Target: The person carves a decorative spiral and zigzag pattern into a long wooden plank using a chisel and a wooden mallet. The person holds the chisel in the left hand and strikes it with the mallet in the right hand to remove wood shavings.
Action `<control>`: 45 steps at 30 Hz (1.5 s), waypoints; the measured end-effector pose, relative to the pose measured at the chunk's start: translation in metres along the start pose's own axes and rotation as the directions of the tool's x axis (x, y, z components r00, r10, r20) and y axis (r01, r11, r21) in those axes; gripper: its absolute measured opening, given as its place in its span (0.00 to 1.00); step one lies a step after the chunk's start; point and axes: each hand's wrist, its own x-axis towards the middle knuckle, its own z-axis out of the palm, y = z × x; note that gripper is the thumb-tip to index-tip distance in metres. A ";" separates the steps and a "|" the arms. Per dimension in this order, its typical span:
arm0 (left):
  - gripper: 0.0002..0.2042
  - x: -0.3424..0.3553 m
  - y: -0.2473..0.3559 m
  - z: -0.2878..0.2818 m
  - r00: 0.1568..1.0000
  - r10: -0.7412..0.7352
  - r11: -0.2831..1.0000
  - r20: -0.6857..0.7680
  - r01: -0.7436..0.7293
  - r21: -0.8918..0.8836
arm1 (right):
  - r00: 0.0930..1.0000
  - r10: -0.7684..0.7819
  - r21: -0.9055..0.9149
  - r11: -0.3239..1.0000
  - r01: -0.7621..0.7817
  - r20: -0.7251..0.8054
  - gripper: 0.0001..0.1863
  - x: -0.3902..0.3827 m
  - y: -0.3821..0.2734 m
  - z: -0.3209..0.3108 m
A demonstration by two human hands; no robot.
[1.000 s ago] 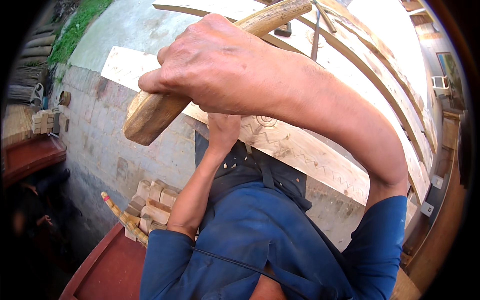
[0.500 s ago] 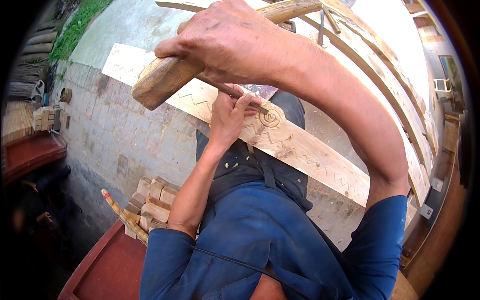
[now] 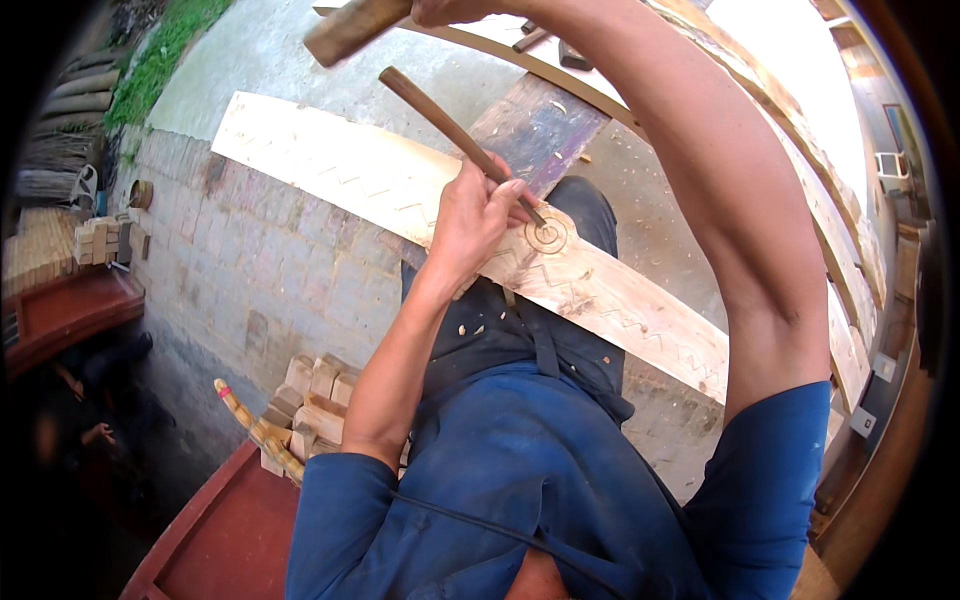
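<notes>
My left hand point(image 3: 475, 215) is closed around the shaft of a long, thin chisel point(image 3: 435, 110). The chisel's lower end rests on a small carved ring pattern point(image 3: 546, 234) in a pale wooden board point(image 3: 340, 160). Zigzag lines run along this board, which lies slantwise across my lap. At the top edge my right hand point(image 3: 450, 8), mostly cut off, grips a thick wooden mallet point(image 3: 355, 28). The mallet is raised beyond the chisel's upper end and apart from it.
A stained plank point(image 3: 540, 125) extends under the board. Long boards point(image 3: 800, 190) lean at the right. Wood blocks point(image 3: 315, 400) and a jointed wooden snake-like piece point(image 3: 245, 415) lie by a red tabletop point(image 3: 215, 540). At the left, part of another person point(image 3: 85, 420) shows in shadow.
My right hand has lifted the mallet up and away, uncovering the chisel's upper part. The left hand still holds the chisel at the rings; the chisel now stands somewhat steeper.
</notes>
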 end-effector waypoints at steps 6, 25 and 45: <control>0.07 0.004 0.003 -0.007 0.999 -0.036 0.999 0.034 0.036 0.006 | 0.984 0.043 -0.054 0.998 -0.034 0.172 0.17 -0.003 -0.006 -0.005; 0.14 -0.009 0.012 0.001 0.985 0.063 0.975 0.158 -0.027 -0.223 | 0.964 0.256 0.359 0.895 -0.264 0.068 0.29 -0.073 -0.016 -0.057; 0.09 0.022 -0.007 0.015 0.991 0.121 0.988 -0.056 -0.114 0.107 | 0.905 0.424 0.234 0.877 -0.421 0.039 0.29 -0.117 0.022 -0.020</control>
